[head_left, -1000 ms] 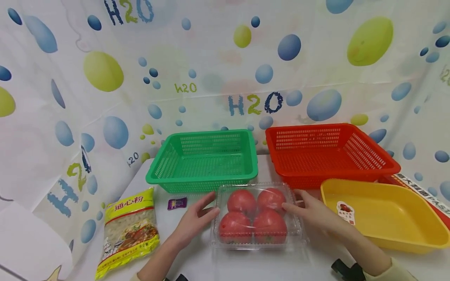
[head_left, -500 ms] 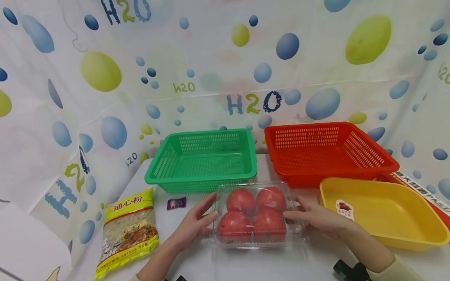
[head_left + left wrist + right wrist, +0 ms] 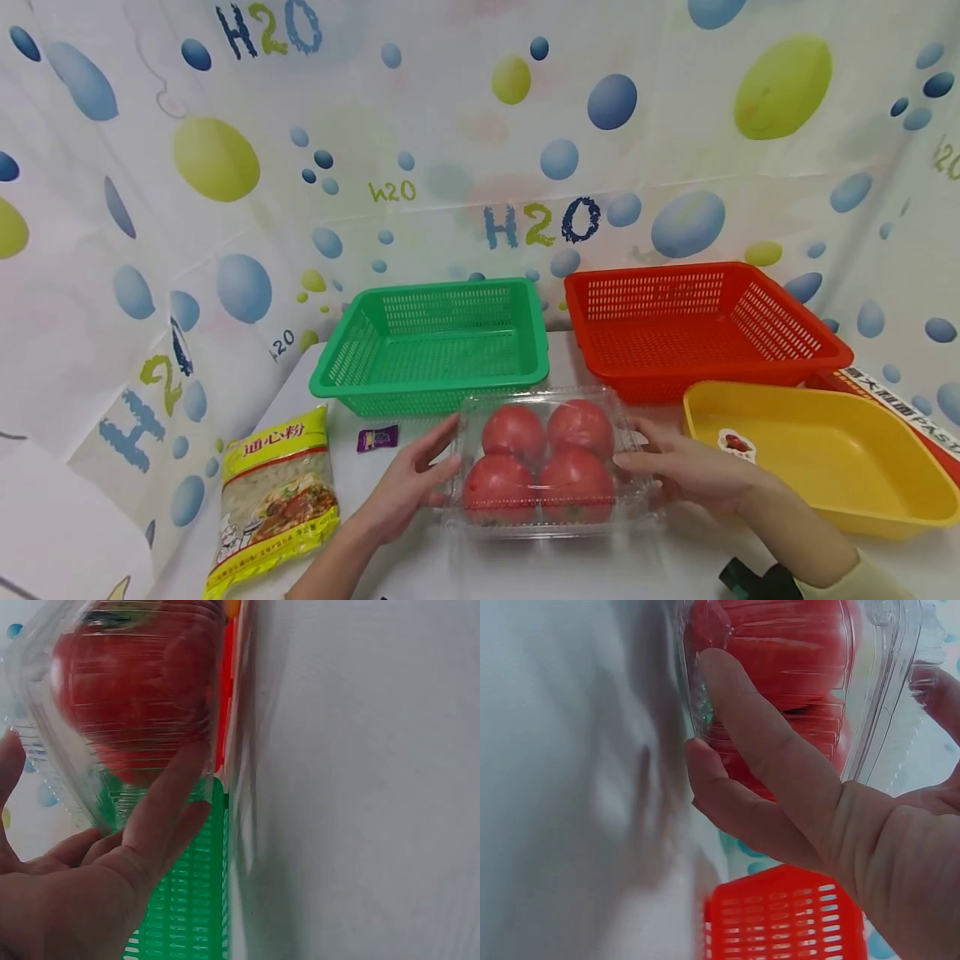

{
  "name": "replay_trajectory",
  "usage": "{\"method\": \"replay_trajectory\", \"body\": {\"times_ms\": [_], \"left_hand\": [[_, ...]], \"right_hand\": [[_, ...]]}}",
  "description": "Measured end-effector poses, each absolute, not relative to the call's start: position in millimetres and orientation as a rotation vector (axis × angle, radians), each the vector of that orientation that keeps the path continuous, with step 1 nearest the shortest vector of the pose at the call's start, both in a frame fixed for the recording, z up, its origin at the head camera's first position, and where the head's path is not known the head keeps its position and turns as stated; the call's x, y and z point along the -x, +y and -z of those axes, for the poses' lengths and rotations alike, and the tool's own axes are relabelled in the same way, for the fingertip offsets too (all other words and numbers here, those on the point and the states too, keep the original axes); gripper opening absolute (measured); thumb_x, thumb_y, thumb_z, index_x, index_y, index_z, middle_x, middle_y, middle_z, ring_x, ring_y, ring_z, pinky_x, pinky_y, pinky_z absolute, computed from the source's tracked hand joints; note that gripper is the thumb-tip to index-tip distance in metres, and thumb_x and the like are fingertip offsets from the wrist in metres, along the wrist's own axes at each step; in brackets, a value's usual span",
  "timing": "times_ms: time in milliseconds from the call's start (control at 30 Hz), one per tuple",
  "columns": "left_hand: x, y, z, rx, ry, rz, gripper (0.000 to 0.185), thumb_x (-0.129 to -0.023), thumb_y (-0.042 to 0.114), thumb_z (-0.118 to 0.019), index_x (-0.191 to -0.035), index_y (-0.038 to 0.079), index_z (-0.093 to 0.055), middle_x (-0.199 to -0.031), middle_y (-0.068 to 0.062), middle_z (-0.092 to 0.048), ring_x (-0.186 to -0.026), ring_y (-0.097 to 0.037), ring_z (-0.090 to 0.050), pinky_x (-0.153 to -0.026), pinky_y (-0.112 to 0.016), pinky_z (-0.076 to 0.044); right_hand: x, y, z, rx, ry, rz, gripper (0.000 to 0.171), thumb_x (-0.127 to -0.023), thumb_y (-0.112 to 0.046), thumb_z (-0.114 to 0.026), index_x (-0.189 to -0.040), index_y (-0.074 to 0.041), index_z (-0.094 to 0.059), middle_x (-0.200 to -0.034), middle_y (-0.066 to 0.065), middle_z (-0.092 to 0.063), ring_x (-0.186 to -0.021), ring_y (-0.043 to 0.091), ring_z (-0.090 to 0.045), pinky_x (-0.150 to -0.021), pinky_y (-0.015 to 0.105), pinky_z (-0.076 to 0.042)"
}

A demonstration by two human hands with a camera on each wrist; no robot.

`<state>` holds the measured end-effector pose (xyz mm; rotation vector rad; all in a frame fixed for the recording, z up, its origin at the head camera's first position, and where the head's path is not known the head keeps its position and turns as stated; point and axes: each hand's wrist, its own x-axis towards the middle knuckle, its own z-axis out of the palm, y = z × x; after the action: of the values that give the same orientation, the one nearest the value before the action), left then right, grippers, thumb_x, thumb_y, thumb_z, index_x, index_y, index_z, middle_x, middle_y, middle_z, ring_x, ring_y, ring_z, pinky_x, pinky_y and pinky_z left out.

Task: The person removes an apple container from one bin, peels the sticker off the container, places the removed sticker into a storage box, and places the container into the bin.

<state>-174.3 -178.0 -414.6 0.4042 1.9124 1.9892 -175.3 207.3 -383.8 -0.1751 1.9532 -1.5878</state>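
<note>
- A printed curtain (image 3: 480, 125) fills the upper two thirds of the head view and wraps round the left and right edges, closing off the space like a booth.
- Its white ground carries blue bubbles, yellow-green blobs and "H2O" lettering (once at upper left, once at centre, once at lower left).
- Creases and soft folds run across the cloth, most clearly at upper right.
- A white table (image 3: 540, 575) takes up the bottom of the frame, its far edge meeting the curtain.
- The light is even and bright, leaving only faint shadows on the tabletop.
</note>
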Motion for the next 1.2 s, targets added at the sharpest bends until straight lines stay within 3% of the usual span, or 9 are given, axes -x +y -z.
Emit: {"method": "replay_trajectory", "body": {"times_ms": [333, 667, 1000, 1200], "left_hand": [[162.2, -179.1, 393.1, -0.363, 1.967, -1.989, 0.070, -0.103, 0.020, -0.059, -0.161, 0.009, -0.022, -0.166, -0.018, -0.016, -0.143, -0.046, -0.031, -0.087, -0.049, -0.057], [164.4, -188.5, 359.1, -0.497, 2.102, -1.965, 0.072, -0.100, 0.025, -0.063, -0.161, 0.011, -0.027, -0.163, -0.016, -0.027, -0.139, -0.044, -0.040, -0.083, -0.044, -0.059], [197.3, -192.1, 346.9, -0.585, 2.097, -2.048, 0.068, -0.104, 0.029, -0.057, -0.161, 0.009, -0.025, -0.163, -0.016, -0.028, -0.140, -0.045, -0.035, -0.083, -0.044, -0.059], [215.7, -191.2, 339.0, -0.514, 2.168, -2.081, 0.060, -0.106, 0.025, -0.051, -0.161, 0.016, -0.028, -0.162, -0.010, -0.031, -0.139, -0.041, -0.038, -0.084, -0.046, -0.059]], "right_hand": [[168.6, 209.0, 367.1, 0.287, 1.896, 1.617, 0.087, -0.102, -0.032, -0.058, -0.161, -0.011, 0.002, -0.156, 0.026, -0.024, -0.125, 0.034, -0.048, -0.096, 0.050, -0.051], [163.3, 200.5, 336.4, 0.372, 1.973, 1.664, 0.087, -0.101, -0.029, -0.060, -0.164, -0.024, 0.000, -0.165, 0.017, -0.011, -0.135, 0.039, -0.037, -0.095, 0.051, -0.053], [190.7, 185.9, 313.3, 0.430, 1.963, 1.818, 0.083, -0.100, -0.023, -0.062, -0.163, -0.020, -0.009, -0.154, 0.018, -0.028, -0.130, 0.039, -0.039, -0.094, 0.048, -0.053], [214.6, 177.4, 305.5, 0.401, 1.953, 1.884, 0.077, -0.099, -0.024, -0.062, -0.161, -0.020, -0.019, -0.151, 0.017, -0.033, -0.131, 0.035, -0.040, -0.095, 0.043, -0.053]]}}
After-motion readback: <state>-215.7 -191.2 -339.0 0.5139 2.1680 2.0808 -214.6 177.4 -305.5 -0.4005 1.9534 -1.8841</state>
